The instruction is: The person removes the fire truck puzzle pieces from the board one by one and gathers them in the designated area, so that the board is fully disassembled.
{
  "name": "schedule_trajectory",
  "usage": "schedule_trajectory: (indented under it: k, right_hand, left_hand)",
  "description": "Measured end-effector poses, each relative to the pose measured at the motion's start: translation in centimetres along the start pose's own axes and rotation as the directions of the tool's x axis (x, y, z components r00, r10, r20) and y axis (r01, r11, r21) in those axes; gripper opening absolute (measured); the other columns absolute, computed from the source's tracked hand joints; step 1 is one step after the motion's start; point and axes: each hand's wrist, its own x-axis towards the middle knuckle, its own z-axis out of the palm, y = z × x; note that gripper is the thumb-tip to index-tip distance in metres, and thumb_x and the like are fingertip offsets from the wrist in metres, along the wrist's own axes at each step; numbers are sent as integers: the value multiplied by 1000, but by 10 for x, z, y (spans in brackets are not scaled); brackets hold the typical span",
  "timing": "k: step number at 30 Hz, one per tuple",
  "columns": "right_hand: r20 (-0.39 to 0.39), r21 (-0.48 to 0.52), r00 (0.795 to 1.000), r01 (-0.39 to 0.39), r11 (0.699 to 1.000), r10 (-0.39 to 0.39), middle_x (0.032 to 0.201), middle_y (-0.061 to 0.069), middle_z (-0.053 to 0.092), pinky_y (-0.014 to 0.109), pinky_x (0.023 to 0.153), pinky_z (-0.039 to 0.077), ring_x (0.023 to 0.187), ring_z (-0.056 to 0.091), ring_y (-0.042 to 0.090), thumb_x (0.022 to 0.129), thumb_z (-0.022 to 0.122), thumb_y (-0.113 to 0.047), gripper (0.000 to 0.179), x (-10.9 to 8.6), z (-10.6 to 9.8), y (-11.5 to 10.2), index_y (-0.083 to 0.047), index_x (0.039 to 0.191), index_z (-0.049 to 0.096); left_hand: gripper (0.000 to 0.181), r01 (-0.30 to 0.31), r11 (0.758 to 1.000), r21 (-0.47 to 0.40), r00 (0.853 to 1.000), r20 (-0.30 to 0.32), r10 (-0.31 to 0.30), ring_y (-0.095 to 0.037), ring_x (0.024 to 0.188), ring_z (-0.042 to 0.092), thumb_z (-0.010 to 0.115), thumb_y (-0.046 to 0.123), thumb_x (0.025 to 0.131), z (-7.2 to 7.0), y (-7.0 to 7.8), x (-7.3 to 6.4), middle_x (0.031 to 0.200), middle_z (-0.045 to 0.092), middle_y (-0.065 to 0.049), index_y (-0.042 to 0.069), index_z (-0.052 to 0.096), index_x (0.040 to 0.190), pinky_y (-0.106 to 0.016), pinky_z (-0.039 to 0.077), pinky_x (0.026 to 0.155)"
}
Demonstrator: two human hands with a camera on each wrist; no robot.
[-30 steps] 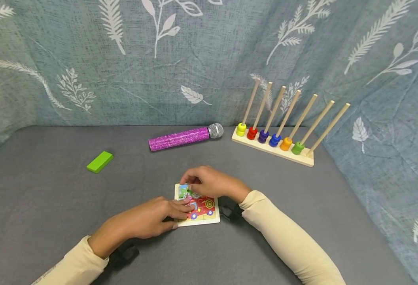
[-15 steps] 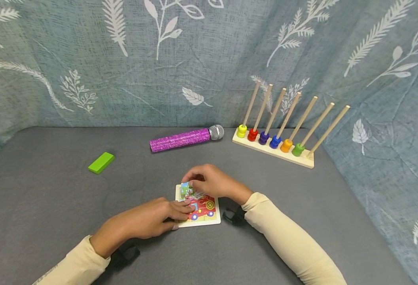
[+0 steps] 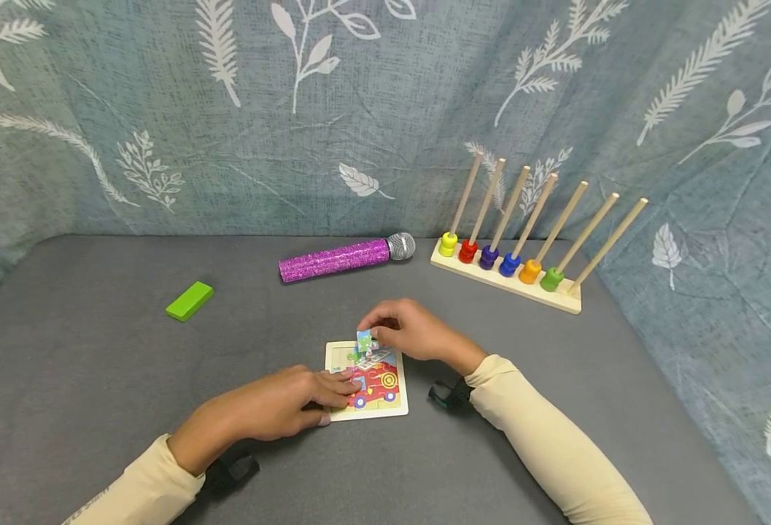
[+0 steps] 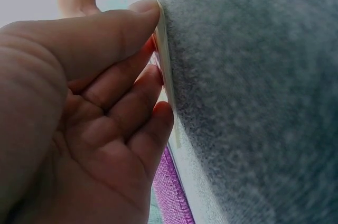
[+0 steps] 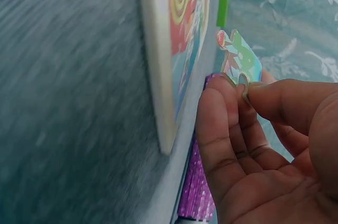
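Between thumb and fingers of the right hand (image 3: 414, 332), recorded as pinched: one blue-and-green jigsaw piece (image 5: 243, 57), held above the far side of a wooden jigsaw tray (image 3: 372, 417), clear of it. Lifted and shifted rightward from the far left corner, after apparently lying flat there one second ago and tilting up half a second ago. Exposed at that corner now: bare tray base (image 3: 341, 355). Judged to leave the picture broken open there, with the red fire engine (image 3: 373, 389) apparently still seated. On the tray's left side, left hand (image 3: 287, 401) unmoved, fingers laid out over the picture, thumb at the near rim; judged as steadying. Farther out on the grey surface (image 3: 260, 335): purple glitter microphone (image 3: 335, 262) behind, seven-peg bead counter (image 3: 519, 287) to the right, green rectangular block (image 3: 190, 301) to the left. Not seen to shift.
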Motion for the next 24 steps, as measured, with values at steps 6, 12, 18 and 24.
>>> schedule_trajectory:
  k: [6, 12, 18, 24]
  right_hand:
    - [-20, 15, 1000, -19, 1000, 19, 86, 5, 66, 25, 64, 51, 71, 58, 9, 93, 52, 4, 23, -7, -6, 5, 1, 107, 71]
    - [-53, 30, 997, -52, 998, 53, 92, 8, 69, 27, 64, 54, 70, 60, 10, 94, 53, 4, 22, -16, -13, 11, 3, 107, 71]
    - [-80, 12, 994, -71, 997, 71, 94, 10, 69, 28, 62, 53, 69, 60, 12, 94, 52, 5, 23, -24, -25, 15, 3, 107, 71]
    - [-84, 14, 989, -117, 993, 118, 96, 11, 68, 30, 64, 54, 70, 62, 13, 94, 52, 5, 23, -33, -37, 22, 4, 108, 70]
  left_hand:
    - [35, 4, 1000, 1, 1000, -4, -4, -26, 124, 54, 67, 2, 89, 0, -1, 0, 135, 58, -6, 5, 67, 124, -44, 45, 100]
    - [35, 14, 1000, -17, 1000, 12, -14, -25, 124, 54, 67, 2, 89, 0, 0, 0, 135, 58, -5, 5, 67, 124, -43, 45, 100]
    - [35, 19, 1000, -20, 1000, 8, -19, -26, 125, 53, 67, 2, 90, 0, 0, 0, 136, 57, -6, 5, 67, 124, -44, 44, 100]
    - [34, 2, 1000, -11, 1000, 3, -2, -26, 124, 54, 67, 2, 89, 0, -1, 0, 134, 59, -6, 5, 68, 123, -43, 45, 99]
